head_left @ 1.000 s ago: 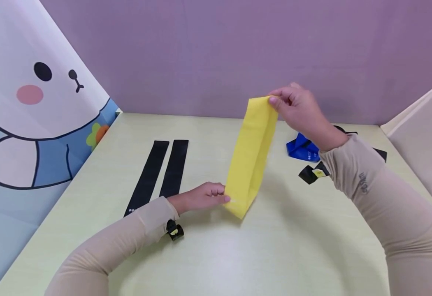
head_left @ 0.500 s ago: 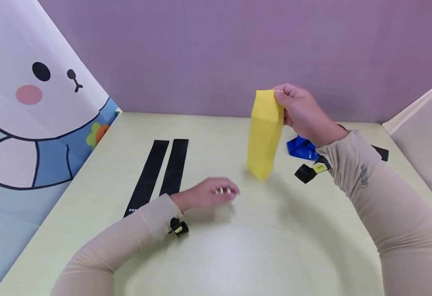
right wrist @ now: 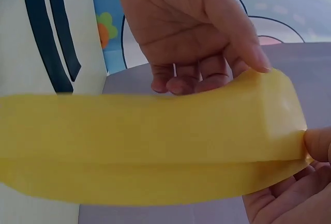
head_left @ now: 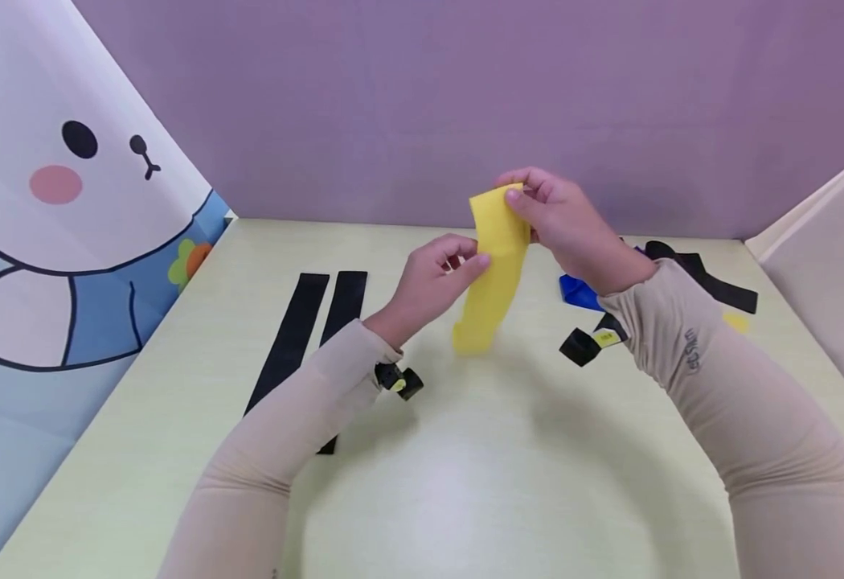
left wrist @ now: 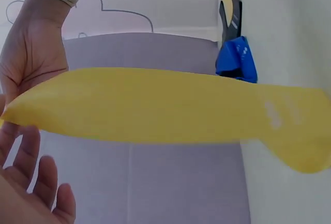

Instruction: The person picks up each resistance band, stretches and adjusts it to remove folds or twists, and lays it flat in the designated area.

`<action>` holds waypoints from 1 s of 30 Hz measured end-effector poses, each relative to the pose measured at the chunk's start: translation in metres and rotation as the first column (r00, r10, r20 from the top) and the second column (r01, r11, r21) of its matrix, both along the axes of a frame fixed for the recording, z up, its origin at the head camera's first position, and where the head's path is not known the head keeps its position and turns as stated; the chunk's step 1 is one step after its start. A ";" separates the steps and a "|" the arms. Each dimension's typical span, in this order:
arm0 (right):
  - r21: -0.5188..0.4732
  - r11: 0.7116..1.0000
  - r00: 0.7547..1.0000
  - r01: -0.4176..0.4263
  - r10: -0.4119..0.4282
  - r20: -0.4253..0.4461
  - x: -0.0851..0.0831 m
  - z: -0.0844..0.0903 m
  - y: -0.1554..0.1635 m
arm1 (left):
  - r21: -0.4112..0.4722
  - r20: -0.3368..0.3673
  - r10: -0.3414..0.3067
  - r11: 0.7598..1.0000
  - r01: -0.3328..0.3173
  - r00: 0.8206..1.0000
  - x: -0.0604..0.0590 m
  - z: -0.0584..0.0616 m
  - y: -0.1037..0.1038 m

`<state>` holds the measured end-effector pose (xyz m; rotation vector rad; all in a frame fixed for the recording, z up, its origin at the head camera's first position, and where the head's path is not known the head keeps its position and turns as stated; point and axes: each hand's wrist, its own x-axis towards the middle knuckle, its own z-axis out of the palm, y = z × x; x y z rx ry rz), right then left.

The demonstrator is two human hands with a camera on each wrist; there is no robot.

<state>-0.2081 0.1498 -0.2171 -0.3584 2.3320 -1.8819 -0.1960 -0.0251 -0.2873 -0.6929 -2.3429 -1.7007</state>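
A yellow resistance loop band [head_left: 494, 277] hangs flattened above the table, its lower end clear of the surface. My right hand [head_left: 555, 221] pinches its top right corner between thumb and fingers. My left hand [head_left: 436, 277] holds the band's left edge a little below the top, thumb in front. In the right wrist view, the left thumb [right wrist: 251, 48] lies on the band's edge, while the other fingers curl behind. Pale print [left wrist: 273, 114] shows near the band's far end in the left wrist view.
Two black bands [head_left: 288, 338] lie side by side on the table [head_left: 451, 482], partly covered by my left arm. Behind my right wrist are a blue band [head_left: 579, 293], a black band [head_left: 726, 289] and a yellow patch [head_left: 736, 322]. A purple backdrop [head_left: 407, 112] rises behind.
My left hand let go of the band's lower end, then moved up and took its edge near the top. The right hand shifted slightly left, still holding the band's top corner.
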 end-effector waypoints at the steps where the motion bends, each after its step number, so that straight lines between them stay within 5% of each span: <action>1: -0.010 1.000 1.000 0.002 -0.002 -0.004 0.000 0.001 -0.001 | 0.010 -0.015 0.010 1.000 -0.010 1.000 0.000 0.002 0.001; 6: -0.113 0.994 1.000 0.004 -0.007 -0.023 0.002 0.004 -0.003 | 0.050 -0.039 0.049 0.998 -0.047 0.998 0.000 0.008 0.005; 12: -0.277 0.961 0.999 -0.022 0.013 -0.034 0.007 0.013 -0.006 | 0.011 0.105 -0.079 0.997 0.078 0.991 -0.008 -0.001 0.001; 17: -0.351 0.935 0.999 -0.045 0.033 -0.039 0.005 0.019 -0.008 | 0.052 0.278 -0.191 0.982 0.184 0.941 -0.016 -0.023 -0.005; 22: -0.498 0.865 0.999 -0.050 0.038 -0.034 0.001 0.023 -0.009 | 0.052 0.400 -0.228 0.973 0.226 0.888 -0.020 -0.045 -0.014; 25: -0.549 0.835 0.999 -0.033 0.018 -0.033 0.000 0.027 -0.009 | 0.015 0.429 -0.232 0.968 0.249 0.873 -0.019 -0.054 -0.016; 30: -0.549 0.836 0.999 -0.024 -0.007 -0.054 0.000 0.031 -0.011 | -0.007 0.450 -0.256 0.957 0.290 0.856 -0.016 -0.065 -0.015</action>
